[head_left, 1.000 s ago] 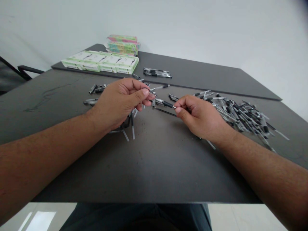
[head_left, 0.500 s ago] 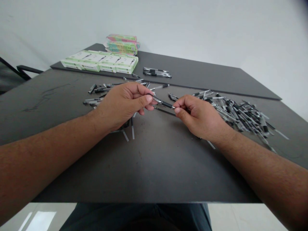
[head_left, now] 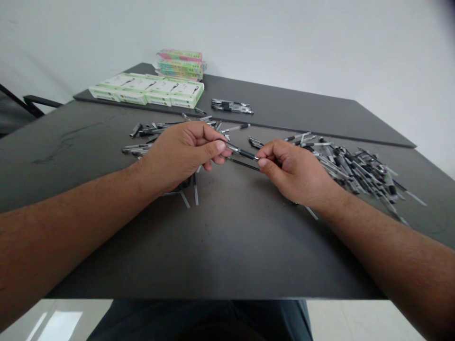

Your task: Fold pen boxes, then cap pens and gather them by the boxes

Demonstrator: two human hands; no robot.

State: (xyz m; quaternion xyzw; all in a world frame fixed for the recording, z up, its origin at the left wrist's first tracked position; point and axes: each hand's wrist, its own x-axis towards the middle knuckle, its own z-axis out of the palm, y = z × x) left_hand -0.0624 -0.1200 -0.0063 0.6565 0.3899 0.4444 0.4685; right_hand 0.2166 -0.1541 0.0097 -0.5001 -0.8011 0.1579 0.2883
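Between my hands, above the dark table (head_left: 227,255), is a pen (head_left: 241,151) with a clear barrel and a black grip. My left hand (head_left: 194,147) pinches its left end between thumb and fingers. At the tip end, my right hand (head_left: 289,168) is closed on the pen with thumb and forefinger. A thin dark refill (head_left: 244,164) shows just below the pen, its right end hidden behind my right hand. Pens and pen parts (head_left: 137,149) lie behind and under my left hand, partly covered by it.
A large heap of pen parts (head_left: 359,170) spreads to the right. On the raised back board (head_left: 291,106) lies a small row of pens (head_left: 232,106). White-green boxes (head_left: 149,90) stand at the back left, with a stack of colourful packs (head_left: 181,65) behind. A chair (head_left: 39,101) is at far left.
Almost nothing differs. Both hands keep their hold on the pen, and the view has shifted very slightly.
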